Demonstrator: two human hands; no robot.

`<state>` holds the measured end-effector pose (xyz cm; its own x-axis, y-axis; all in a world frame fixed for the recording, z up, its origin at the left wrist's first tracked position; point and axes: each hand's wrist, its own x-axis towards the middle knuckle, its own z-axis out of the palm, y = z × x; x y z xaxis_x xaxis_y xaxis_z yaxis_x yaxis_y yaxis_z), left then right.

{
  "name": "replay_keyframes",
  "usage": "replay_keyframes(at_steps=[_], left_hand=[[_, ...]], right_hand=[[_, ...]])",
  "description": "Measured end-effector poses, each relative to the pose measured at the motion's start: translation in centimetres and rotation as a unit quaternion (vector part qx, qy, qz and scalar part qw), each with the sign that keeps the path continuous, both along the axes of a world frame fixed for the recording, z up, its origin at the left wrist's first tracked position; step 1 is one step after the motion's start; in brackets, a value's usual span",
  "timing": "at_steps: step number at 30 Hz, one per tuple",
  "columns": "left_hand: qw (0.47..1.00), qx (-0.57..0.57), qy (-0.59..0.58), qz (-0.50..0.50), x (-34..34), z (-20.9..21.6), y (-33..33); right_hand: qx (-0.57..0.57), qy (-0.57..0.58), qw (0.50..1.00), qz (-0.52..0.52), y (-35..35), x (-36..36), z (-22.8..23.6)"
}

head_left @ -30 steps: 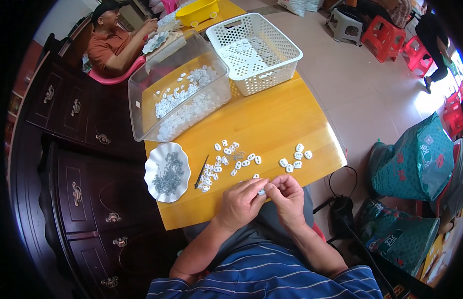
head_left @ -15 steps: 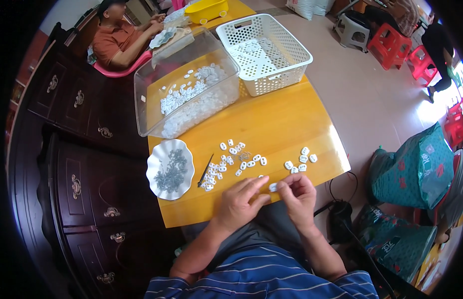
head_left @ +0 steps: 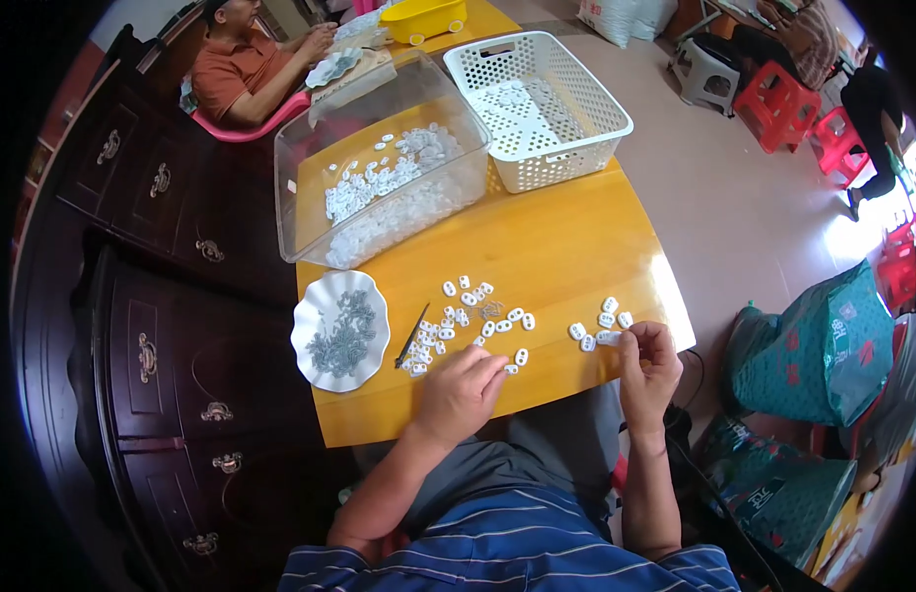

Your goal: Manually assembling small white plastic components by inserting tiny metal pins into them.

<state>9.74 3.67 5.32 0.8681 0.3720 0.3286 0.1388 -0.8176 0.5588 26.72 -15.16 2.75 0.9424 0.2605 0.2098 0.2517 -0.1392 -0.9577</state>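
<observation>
"Glossy orange-yellow wood, that tabletop (head_left: 556, 252), with glare along its right edge. What's on it by the hands?"

"Small white pieces (head_left: 528, 322), many with 2 dark spots, scattered toward the front edge. 6 more sit in a loose cluster (head_left: 606, 320) to the right."

"And the hands?"

"Right hand (head_left: 650, 367): thumb and forefinger nearly together at the cluster's closest piece (head_left: 608, 337); I can't tell whether they grip it. Left hand (head_left: 456, 390): fingers loosely curled, tips beside another piece (head_left: 511, 369); whether it holds anything, I can't tell."

"Around those?"

"A thin dark tool (head_left: 411, 336) lies left of the scatter, then a wavy-rimmed white dish (head_left: 313, 306) of grey bits (head_left: 345, 340). Farther back, a clear bin (head_left: 287, 207) of white parts (head_left: 403, 222) stands beside a white perforated basket (head_left: 561, 170)."

"What about the room?"

"Dark cabinets (head_left: 147, 242) with metal handles on the left; a seated co-worker (head_left: 239, 74) in orange beyond the bin. Rightward, pale floor tiles (head_left: 665, 197), red stools (head_left: 778, 107) and green bags (head_left: 795, 360)."
</observation>
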Motion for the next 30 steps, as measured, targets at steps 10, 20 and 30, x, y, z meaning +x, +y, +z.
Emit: replay_keyframes(at_steps=[10, 20, 30], left_hand=[[0.998, 0.002, 0.008, 0.067, 0.0, -0.4, 2.7], [0.997, 0.065, -0.002, 0.05, 2.0, -0.8, 4.1], [0.992, 0.129, 0.008, -0.013, 2.4, -1.7, 6.0]], right_hand=[[-0.13, -0.097, 0.987, 0.009, -0.3, 0.2, 0.0], [-0.187, -0.138, 0.973, -0.007, -0.3, 0.4, 0.1], [-0.128, -0.19, 0.973, -0.004, 0.8, -1.2, 1.0]])
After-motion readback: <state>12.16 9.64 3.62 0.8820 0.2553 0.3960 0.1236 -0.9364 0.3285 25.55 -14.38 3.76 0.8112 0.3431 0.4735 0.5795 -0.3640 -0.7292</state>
